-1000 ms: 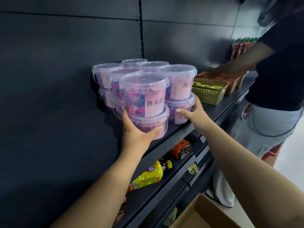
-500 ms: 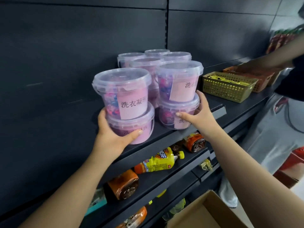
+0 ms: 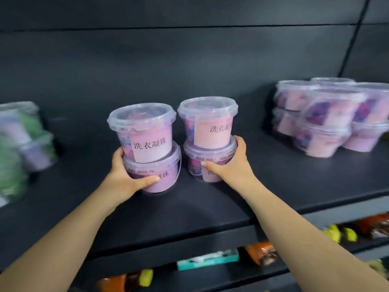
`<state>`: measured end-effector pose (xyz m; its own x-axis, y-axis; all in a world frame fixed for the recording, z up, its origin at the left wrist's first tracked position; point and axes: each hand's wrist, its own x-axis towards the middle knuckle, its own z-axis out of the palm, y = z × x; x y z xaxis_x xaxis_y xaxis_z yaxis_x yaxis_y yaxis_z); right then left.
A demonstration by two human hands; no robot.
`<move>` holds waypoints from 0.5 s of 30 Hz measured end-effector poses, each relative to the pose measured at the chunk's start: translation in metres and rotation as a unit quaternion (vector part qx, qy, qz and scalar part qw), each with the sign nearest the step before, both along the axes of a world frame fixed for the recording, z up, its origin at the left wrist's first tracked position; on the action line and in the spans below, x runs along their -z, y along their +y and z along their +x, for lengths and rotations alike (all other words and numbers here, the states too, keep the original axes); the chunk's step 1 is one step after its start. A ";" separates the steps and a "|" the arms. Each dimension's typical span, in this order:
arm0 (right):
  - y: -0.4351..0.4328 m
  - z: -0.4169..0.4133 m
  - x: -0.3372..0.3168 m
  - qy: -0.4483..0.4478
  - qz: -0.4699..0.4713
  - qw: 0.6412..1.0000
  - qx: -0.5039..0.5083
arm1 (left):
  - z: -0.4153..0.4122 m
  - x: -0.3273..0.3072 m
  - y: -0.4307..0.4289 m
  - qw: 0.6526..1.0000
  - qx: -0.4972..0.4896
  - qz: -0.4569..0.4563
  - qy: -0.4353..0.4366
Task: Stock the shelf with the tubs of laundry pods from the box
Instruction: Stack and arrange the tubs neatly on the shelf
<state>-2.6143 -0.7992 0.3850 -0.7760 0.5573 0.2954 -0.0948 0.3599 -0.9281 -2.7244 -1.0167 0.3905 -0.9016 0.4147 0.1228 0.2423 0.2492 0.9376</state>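
Observation:
Two stacks of two clear tubs with pink and purple laundry pods stand side by side on the black shelf. My left hand grips the bottom tub of the left stack, under its top tub. My right hand grips the bottom tub of the right stack, whose top tub sits on it. Both stacks appear to rest on the shelf. The box is out of view.
A blurred group of stacked pink tubs stands on the shelf to the right. Green and purple tubs sit blurred at the left edge. Bottles and packets lie on the lower shelves. Bare shelf lies between the groups.
Both hands have carried their two stacks leftward, away from the main group of tubs, and set them at mid shelf. The view has swung left; the other person and baskets are gone.

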 end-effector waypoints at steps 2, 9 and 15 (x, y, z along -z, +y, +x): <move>-0.023 -0.036 -0.002 -0.011 0.002 1.000 -0.011 | -0.029 0.002 -0.030 0.999 -0.015 0.033 -0.031; -0.079 -0.134 0.001 -0.012 -0.010 1.000 0.001 | -0.120 0.012 -0.076 0.985 -0.019 0.152 -0.081; -0.102 -0.177 0.006 -0.011 -0.010 0.999 0.035 | -0.154 0.019 -0.079 0.980 -0.041 0.188 -0.048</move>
<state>-2.7911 -0.9008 0.3790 -0.7408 0.6164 0.2669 -0.0487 0.3470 -0.9366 -2.8783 -1.0960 0.3711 -0.9447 0.2824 0.1666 0.1426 -0.1037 0.9843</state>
